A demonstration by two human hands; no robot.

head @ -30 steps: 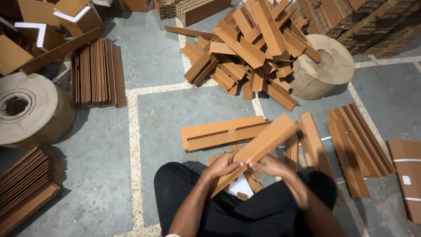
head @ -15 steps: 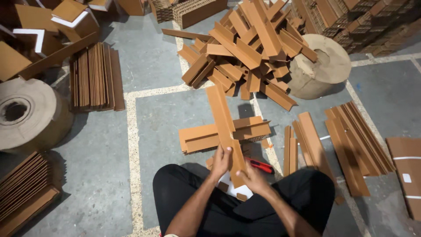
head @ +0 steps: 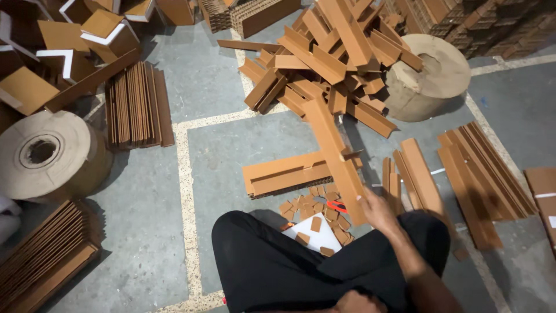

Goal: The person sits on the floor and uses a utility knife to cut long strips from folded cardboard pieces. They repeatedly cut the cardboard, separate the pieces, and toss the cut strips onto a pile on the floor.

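I sit cross-legged in black trousers on a grey concrete floor. My right hand [head: 376, 210] grips the near end of a long brown cardboard angle strip [head: 335, 153]. The strip points away from me and lies over a low stack of similar strips [head: 284, 174]. My left hand [head: 354, 301] rests low on my lap at the frame's bottom edge, mostly hidden. Small cut cardboard pieces [head: 315, 203] lie scattered before my knees, some on a white sheet [head: 317, 239]. A red cutter [head: 336, 206] lies among them, just left of my right hand.
A big loose pile of angle strips [head: 330, 58] lies ahead. Brown paper rolls stand at the left [head: 46, 153] and far right [head: 431, 72]. Flat strip stacks lie at the right [head: 483, 174], left [head: 136, 104] and bottom left [head: 40, 264]. Cardboard boxes [head: 104, 29] crowd the far left.
The long strip has swung from slanting right to pointing away from me and dropped onto the stack. My left hand has let go and dropped to my lap; only my right hand holds the strip.
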